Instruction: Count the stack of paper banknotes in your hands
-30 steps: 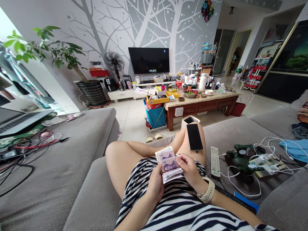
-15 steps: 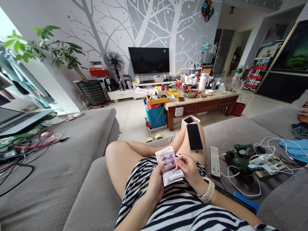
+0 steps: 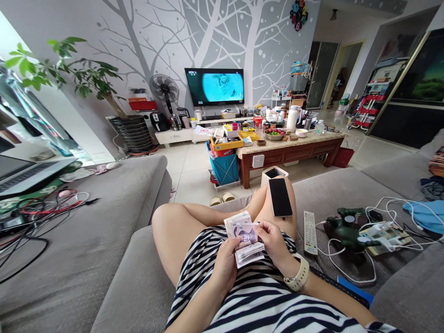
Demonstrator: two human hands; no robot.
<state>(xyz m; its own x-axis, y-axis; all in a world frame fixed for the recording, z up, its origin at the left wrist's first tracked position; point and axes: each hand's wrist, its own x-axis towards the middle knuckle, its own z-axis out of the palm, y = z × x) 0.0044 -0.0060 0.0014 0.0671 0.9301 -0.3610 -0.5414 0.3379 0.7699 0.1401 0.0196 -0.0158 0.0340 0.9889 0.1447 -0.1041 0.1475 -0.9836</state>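
L hand [image 3: 225, 263] gripped banknotes [image 3: 247, 236]; R hand [image 3: 274, 243], just beside, pinched a note's edge. Slack L grip prob. could've spilled stack.

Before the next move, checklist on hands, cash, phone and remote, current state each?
1. Left hand gripping the banknotes, thumb on top: ok.
2. Right hand pinching one note by its right end: ok.
3. Banknotes flat and squared up: not ok, some are folded down toward the person.
4. Number of banknotes: cannot tell, they overlap.
5. Phone secure on the right leg: cannot tell, no hand steadies it.
6. Remote clear of both hands: ok, on the sofa.
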